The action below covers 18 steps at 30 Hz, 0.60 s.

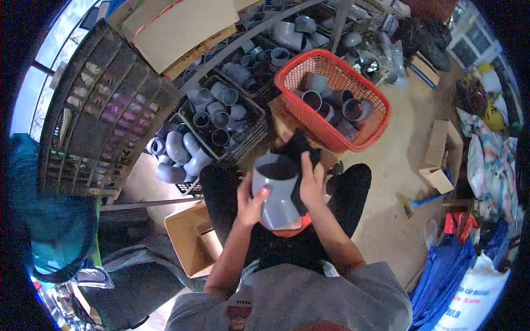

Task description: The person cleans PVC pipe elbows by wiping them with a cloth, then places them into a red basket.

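Note:
In front of my lap, a large grey plastic pipe elbow (276,198) is held with its wide, dark mouth facing up and away from me. My left hand (251,199) is closed around its left side, thumb across the outside. On the other side, my right hand (313,183) grips a crumpled black cloth (298,146) against the fitting's rim and right wall. Part of the cloth is hidden behind the elbow. Just below the elbow, a bit of an orange-red object (292,229) shows between my legs.
A red plastic basket (364,140) of grey fittings stands ahead to the right. A dark crate (243,146) of fittings is ahead left, with loose elbows (179,151) beside it. Cardboard boxes stand at left (179,237) and right (436,149). A blue-handled brush (422,203) lies on the floor.

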### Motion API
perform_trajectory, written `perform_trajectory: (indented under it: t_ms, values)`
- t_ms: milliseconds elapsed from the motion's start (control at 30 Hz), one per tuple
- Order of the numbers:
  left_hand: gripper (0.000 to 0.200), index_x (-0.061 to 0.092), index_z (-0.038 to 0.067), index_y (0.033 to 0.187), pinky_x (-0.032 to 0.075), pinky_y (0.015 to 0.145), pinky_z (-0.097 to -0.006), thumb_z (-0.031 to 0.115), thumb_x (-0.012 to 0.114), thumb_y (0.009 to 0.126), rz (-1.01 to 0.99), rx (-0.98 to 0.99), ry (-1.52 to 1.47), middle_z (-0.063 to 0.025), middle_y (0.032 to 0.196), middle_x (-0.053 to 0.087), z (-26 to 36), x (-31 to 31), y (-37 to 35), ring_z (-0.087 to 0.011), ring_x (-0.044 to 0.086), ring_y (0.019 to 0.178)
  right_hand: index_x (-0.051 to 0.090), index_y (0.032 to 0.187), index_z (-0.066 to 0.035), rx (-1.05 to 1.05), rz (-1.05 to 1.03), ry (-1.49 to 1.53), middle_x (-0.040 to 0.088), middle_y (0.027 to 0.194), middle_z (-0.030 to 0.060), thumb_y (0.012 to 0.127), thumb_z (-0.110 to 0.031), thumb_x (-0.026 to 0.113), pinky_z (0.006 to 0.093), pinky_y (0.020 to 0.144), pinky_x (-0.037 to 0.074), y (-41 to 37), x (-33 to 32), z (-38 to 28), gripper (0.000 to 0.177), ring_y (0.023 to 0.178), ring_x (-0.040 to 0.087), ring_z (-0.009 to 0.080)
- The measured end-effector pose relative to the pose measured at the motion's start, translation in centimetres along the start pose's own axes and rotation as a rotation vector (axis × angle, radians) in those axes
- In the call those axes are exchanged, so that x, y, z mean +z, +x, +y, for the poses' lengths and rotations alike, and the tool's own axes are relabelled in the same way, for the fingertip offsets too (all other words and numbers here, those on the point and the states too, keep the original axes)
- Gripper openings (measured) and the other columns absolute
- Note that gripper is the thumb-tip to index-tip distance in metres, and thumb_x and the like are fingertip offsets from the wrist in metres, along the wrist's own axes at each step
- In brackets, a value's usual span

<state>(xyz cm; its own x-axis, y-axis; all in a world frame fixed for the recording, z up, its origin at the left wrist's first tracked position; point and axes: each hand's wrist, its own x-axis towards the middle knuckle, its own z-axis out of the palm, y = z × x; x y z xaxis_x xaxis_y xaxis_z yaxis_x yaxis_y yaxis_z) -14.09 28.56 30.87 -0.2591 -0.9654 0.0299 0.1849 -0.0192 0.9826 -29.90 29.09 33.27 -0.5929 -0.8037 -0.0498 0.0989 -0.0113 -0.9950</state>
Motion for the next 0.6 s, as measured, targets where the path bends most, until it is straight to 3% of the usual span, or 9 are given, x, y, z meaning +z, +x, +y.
perform_trajectory:
  t_ms: [67,133,200,267,333,367,467,533,600]
  values:
    - [0.074,0.048,-0.004,0.139,0.042,0.101,-0.0346,0.048,0.066,0.090,0.106,-0.115,-0.062,-0.0123,0.128,0.059,-1.9,1.1,-1.1,-0.0202,0.055,0.115,0.063,0.110,0.006,0.085,0.213,-0.045,0.066,0.098,0.0116,0.103,-0.033,0.055,0.0373,0.084,0.046,0.7,-0.4,-0.4,0.040,0.091,0.057,0.0221]
    - [0.071,0.048,-0.001,0.140,0.043,0.100,-0.0362,0.050,0.060,0.093,0.218,-0.348,-0.294,-0.0115,0.128,0.058,-3.5,1.7,-1.5,-0.0213,0.055,0.114,0.062,0.113,0.007,0.030,0.250,0.105,0.067,0.108,0.0154,0.102,-0.027,0.056,0.0376,0.090,0.046,1.1,-0.5,0.9,0.036,0.098,0.060,0.0262]
    - [0.067,0.050,0.001,0.138,0.043,0.099,-0.0371,0.052,0.056,0.095,0.203,-0.400,-0.283,-0.0106,0.125,0.059,-5.1,1.0,-1.2,-0.0219,0.056,0.113,0.063,0.115,0.005,-0.426,-0.038,0.253,0.067,0.116,0.0159,0.097,-0.016,0.061,0.0376,0.096,0.045,0.1,-0.4,-0.5,0.028,0.105,0.062,0.0265]
    - [0.066,0.051,0.001,0.136,0.043,0.099,-0.0368,0.053,0.056,0.095,0.209,-0.405,-0.276,-0.0108,0.121,0.060,-4.4,1.6,-0.4,-0.0222,0.057,0.109,0.062,0.120,0.003,-0.450,-0.158,0.055,0.067,0.119,0.0150,0.091,-0.006,0.064,0.0387,0.100,0.044,-0.1,-2.4,0.0,0.030,0.113,0.062,0.0276]
    - [0.065,0.053,0.001,0.132,0.048,0.092,-0.0356,0.055,0.053,0.096,0.165,-0.422,-0.351,-0.0092,0.115,0.062,-3.0,1.3,0.5,-0.0207,0.060,0.102,0.062,0.117,0.000,-0.339,-0.499,-0.322,0.064,0.118,0.0082,0.088,0.002,0.062,0.0336,0.093,0.048,-0.5,-3.8,0.2,0.029,0.106,0.061,0.0200]
    - [0.065,0.054,0.001,0.132,0.049,0.090,-0.0353,0.055,0.052,0.097,0.123,-0.318,-0.472,-0.0090,0.114,0.063,-1.1,2.5,1.4,-0.0201,0.061,0.101,0.061,0.125,0.000,-0.338,-0.561,-0.253,0.064,0.126,0.0186,0.088,-0.007,0.065,0.0443,0.104,0.043,-0.7,-4.1,-0.7,0.038,0.121,0.058,0.0349]
    - [0.066,0.054,0.001,0.132,0.050,0.088,-0.0347,0.056,0.046,0.099,0.009,-0.231,-0.591,-0.0090,0.115,0.063,1.7,2.2,1.6,-0.0195,0.062,0.100,0.059,0.128,0.000,-0.594,-0.590,-0.355,0.058,0.135,0.0195,0.090,-0.016,0.065,0.0440,0.107,0.041,-1.7,-4.7,-0.6,0.042,0.128,0.052,0.0383]
    - [0.066,0.051,0.000,0.135,0.050,0.090,-0.0344,0.054,0.049,0.099,0.094,-0.388,-0.431,-0.0095,0.121,0.062,-1.5,0.7,1.0,-0.0191,0.061,0.104,0.056,0.132,0.002,-0.533,-0.630,-0.304,0.057,0.131,0.0219,0.096,-0.022,0.057,0.0470,0.100,0.044,-1.5,-5.9,1.7,0.043,0.121,0.052,0.0427]
    - [0.071,0.050,-0.003,0.135,0.047,0.094,-0.0335,0.052,0.063,0.092,0.113,-0.098,-0.148,-0.0101,0.122,0.061,-0.3,2.7,-0.1,-0.0189,0.058,0.109,0.050,0.135,0.005,-0.640,-0.536,-0.708,0.059,0.111,0.0247,0.101,-0.019,0.046,0.0517,0.086,0.045,-1.6,-7.3,4.5,0.041,0.102,0.055,0.0446]
